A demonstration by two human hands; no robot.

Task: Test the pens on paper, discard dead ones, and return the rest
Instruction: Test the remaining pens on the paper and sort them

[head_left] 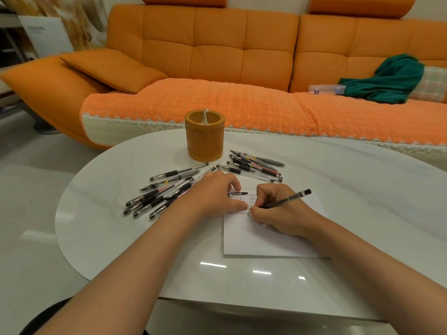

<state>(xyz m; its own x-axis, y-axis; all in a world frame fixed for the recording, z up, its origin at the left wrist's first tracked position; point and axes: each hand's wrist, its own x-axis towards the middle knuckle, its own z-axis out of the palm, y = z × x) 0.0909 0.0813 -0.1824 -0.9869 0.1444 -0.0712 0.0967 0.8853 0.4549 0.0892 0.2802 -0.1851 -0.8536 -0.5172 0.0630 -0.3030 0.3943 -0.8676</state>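
Observation:
A white sheet of paper (256, 238) lies on the white table (121, 238), with rows of written marks near its top. My right hand (275, 211) grips a black pen (287, 199), its tip down on the paper. My left hand (212, 192) rests flat on the paper's upper left corner and pins a black pen cap (238, 193) under its fingers. A pile of several pens (164, 192) lies left of my left hand. Another pile of several pens (254, 165) lies behind the paper. An orange-brown round pen holder (204, 136) stands upright beyond both piles.
An orange sofa (217, 68) runs along the far side of the table, with a green cloth (384, 81) and a clear plastic box (326, 89) on its seat. The table's near edge (242, 305) is close to my body.

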